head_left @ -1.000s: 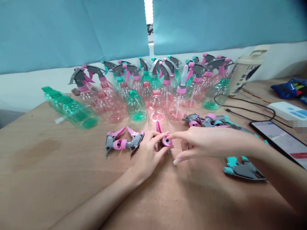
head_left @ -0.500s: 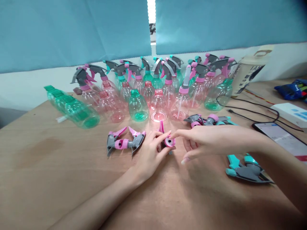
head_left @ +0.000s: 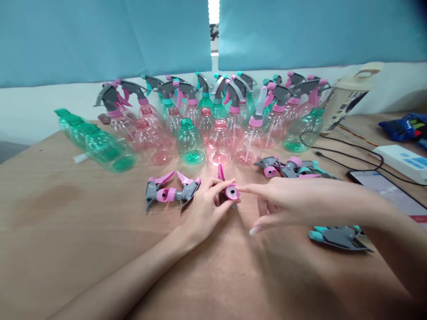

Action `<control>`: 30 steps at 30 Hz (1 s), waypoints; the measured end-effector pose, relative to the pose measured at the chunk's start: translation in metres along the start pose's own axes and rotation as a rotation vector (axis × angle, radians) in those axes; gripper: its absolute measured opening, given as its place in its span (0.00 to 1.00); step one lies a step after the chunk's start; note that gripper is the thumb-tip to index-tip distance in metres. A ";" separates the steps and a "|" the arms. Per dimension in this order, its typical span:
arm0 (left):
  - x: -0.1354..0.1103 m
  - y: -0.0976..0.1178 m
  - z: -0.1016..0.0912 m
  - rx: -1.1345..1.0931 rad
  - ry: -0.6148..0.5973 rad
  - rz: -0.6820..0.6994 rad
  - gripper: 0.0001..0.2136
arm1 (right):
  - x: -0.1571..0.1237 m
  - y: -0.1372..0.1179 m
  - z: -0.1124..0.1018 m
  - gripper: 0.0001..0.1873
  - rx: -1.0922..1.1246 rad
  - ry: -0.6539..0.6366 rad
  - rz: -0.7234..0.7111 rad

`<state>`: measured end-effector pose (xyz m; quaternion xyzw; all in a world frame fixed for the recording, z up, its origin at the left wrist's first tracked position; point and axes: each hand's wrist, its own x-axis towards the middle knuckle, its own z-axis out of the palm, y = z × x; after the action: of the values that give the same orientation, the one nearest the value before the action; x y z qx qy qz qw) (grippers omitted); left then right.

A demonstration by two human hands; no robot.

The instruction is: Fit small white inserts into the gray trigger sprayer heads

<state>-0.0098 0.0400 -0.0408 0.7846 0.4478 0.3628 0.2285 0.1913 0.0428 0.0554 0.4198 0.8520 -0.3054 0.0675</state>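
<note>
My left hand (head_left: 208,204) grips a pink and grey trigger sprayer head (head_left: 232,192) between thumb and fingers, its round pink collar facing me. Inside the collar a white disc with a dark hole shows. My right hand (head_left: 280,202) reaches over from the right. Its index fingertip is at the collar's right edge; its thumb hangs apart, and nothing is held in it. Two more pink and grey sprayer heads (head_left: 171,193) lie just left of my left hand. Beyond my hands stand an open clear pink bottle (head_left: 219,144) and an open green bottle (head_left: 191,144).
Several bottles with sprayer heads (head_left: 234,106) stand along the back. Green bottles (head_left: 110,151) are at the left. Loose sprayer heads (head_left: 290,166) and a teal-grey one (head_left: 340,238) lie at the right, near a phone (head_left: 383,186), cable (head_left: 350,155), power strip (head_left: 402,162) and cup (head_left: 347,102).
My right index finger has straightened and moved lower, toward the collar's right edge. The left hand keeps its hold on the sprayer head. The view has shifted slightly.
</note>
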 end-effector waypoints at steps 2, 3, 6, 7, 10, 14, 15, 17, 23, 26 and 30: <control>0.000 0.000 0.000 0.002 0.000 0.000 0.15 | 0.000 0.002 0.001 0.28 -0.013 0.013 -0.001; 0.000 0.001 0.000 0.005 0.000 0.000 0.15 | 0.001 0.003 0.001 0.29 -0.015 0.017 -0.005; -0.001 0.002 -0.001 0.010 -0.004 0.000 0.15 | 0.001 0.004 -0.005 0.31 -0.011 0.029 -0.019; -0.001 0.003 -0.001 0.011 -0.006 -0.001 0.15 | 0.000 0.003 -0.008 0.31 -0.006 0.047 -0.012; -0.001 0.003 -0.001 0.022 0.001 0.007 0.15 | -0.005 -0.001 -0.018 0.30 0.014 0.129 0.030; -0.001 0.001 -0.001 0.031 0.003 0.010 0.15 | -0.005 0.000 -0.018 0.30 0.028 0.025 -0.021; -0.001 0.001 0.000 0.028 0.001 0.007 0.15 | -0.004 0.001 -0.016 0.30 0.013 -0.002 -0.025; -0.001 0.001 0.000 0.019 0.001 0.001 0.16 | 0.000 0.002 -0.012 0.29 -0.024 -0.021 -0.018; -0.001 0.001 0.000 0.018 0.017 0.026 0.15 | 0.003 0.000 -0.006 0.30 -0.017 -0.075 -0.018; -0.001 0.001 0.000 0.012 0.018 0.027 0.14 | 0.003 0.000 -0.008 0.31 0.053 -0.132 -0.013; 0.000 0.001 0.000 -0.027 0.009 0.010 0.13 | 0.007 0.006 -0.012 0.34 0.110 -0.173 0.022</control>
<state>-0.0093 0.0390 -0.0399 0.7820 0.4400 0.3734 0.2354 0.1931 0.0567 0.0598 0.4042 0.8204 -0.3859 0.1209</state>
